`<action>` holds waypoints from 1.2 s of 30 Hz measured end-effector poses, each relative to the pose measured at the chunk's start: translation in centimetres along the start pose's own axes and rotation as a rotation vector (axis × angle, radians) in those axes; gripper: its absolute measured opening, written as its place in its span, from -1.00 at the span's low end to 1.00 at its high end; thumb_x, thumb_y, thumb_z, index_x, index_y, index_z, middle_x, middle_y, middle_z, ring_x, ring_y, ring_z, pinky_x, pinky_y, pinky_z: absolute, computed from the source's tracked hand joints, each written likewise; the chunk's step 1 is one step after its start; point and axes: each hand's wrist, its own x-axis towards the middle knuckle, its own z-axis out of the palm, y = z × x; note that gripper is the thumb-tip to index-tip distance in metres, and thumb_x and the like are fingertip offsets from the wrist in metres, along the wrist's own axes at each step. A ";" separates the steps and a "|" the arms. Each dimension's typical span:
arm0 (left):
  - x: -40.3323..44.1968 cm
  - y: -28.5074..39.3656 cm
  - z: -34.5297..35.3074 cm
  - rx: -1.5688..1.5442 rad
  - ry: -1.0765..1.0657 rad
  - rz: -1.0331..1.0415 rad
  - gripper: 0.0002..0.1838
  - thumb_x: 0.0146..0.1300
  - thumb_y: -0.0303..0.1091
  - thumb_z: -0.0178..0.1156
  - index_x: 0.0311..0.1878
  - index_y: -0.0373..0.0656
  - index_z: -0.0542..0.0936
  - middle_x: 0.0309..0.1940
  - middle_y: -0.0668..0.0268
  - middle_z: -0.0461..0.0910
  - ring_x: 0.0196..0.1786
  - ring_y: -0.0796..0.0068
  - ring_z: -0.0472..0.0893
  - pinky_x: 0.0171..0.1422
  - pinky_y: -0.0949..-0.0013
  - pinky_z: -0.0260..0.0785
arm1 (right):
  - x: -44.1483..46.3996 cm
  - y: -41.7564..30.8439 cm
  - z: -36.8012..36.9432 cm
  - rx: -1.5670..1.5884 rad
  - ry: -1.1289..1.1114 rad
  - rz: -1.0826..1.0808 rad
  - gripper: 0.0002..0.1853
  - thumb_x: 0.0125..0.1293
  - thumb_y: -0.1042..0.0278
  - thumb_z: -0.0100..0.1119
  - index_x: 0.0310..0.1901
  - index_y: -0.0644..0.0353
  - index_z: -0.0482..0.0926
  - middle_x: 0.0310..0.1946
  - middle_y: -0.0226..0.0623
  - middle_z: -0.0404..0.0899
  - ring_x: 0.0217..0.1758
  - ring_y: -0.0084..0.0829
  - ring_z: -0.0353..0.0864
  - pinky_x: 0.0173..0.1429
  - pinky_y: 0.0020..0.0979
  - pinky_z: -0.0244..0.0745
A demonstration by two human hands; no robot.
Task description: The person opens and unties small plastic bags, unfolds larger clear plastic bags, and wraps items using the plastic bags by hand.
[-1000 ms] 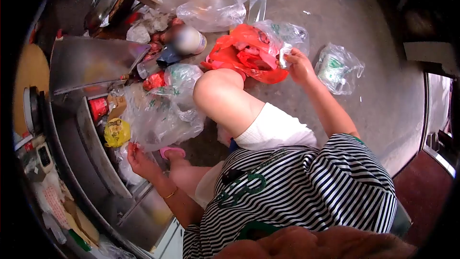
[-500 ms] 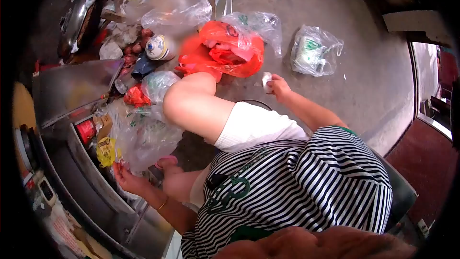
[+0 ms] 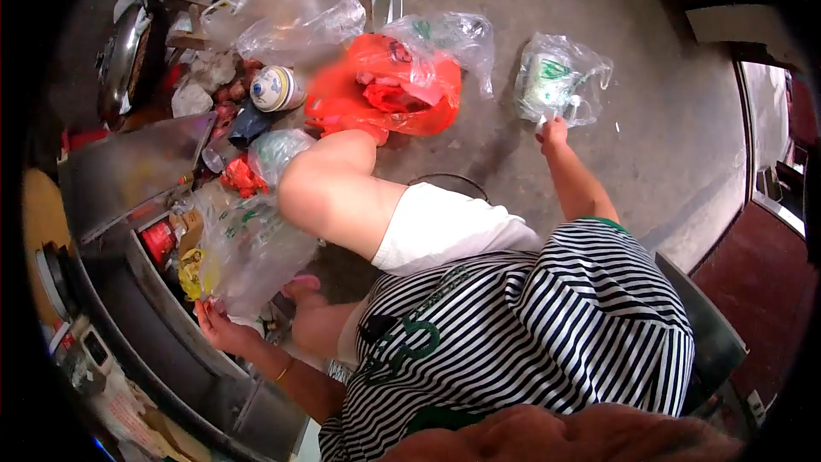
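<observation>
Your right hand (image 3: 554, 133) has moved right to the clear bag (image 3: 552, 77) on the grey floor (image 3: 650, 167); your left hand (image 3: 224, 328) stays by the yellow bag (image 3: 191, 272). Both curl partly, holds unclear.

The right hand (image 3: 554, 134) is at the lower edge of a clear plastic bag with white and green contents (image 3: 560, 81) on the grey concrete floor (image 3: 547, 13), its grip too small to make out. Left of it lie an open red plastic bag (image 3: 389, 90) and 1 white cylindrical container with coloured bands (image 3: 275, 89); the left hand (image 3: 218, 325) is just beside a crumpled yellow plastic bag (image 3: 193, 274).
</observation>
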 end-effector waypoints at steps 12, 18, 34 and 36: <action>0.6 1.2 -0.2 -0.045 -0.049 0.069 -0.67 0.20 -0.50 0.02 0.04 -0.36 0.44 -0.10 0.17 0.51 -0.11 0.41 0.50 0.02 0.41 0.33 | 6.0 -3.5 -4.2 0.011 0.148 -0.146 -0.58 0.03 0.51 0.00 0.01 0.11 0.38 -0.26 -0.33 0.49 -0.37 -0.40 0.48 -0.49 -0.37 0.43; 0.6 1.7 0.5 -0.078 -0.075 0.063 -0.69 0.24 -0.49 0.02 0.05 -0.34 0.45 -0.07 0.22 0.51 -0.12 0.49 0.51 -0.01 0.48 0.34 | 3.4 -2.5 -0.3 -0.006 -0.099 -0.163 -0.61 -0.02 0.52 0.03 -0.05 0.18 0.41 -0.40 -0.32 0.46 -0.47 -0.42 0.44 -0.54 -0.35 0.42; 0.7 1.0 -0.9 -0.138 -0.078 0.059 -0.68 0.24 -0.49 0.04 0.05 -0.37 0.44 -0.09 0.18 0.51 -0.11 0.48 0.51 0.02 0.48 0.35 | 1.5 3.2 2.6 -0.914 -0.005 -0.305 -0.50 0.02 0.35 0.08 0.09 0.10 0.39 -0.03 0.01 0.46 0.09 -0.04 0.43 0.15 -0.23 0.33; 0.1 2.0 -0.6 -0.135 -0.077 0.063 -0.67 0.22 -0.51 0.05 0.06 -0.38 0.43 -0.08 0.17 0.50 -0.09 0.47 0.50 0.03 0.47 0.35 | 1.0 2.8 1.1 -0.874 -0.016 -0.273 -0.50 0.01 0.34 0.07 0.08 0.09 0.40 0.05 0.01 0.40 0.15 -0.07 0.38 0.20 -0.23 0.28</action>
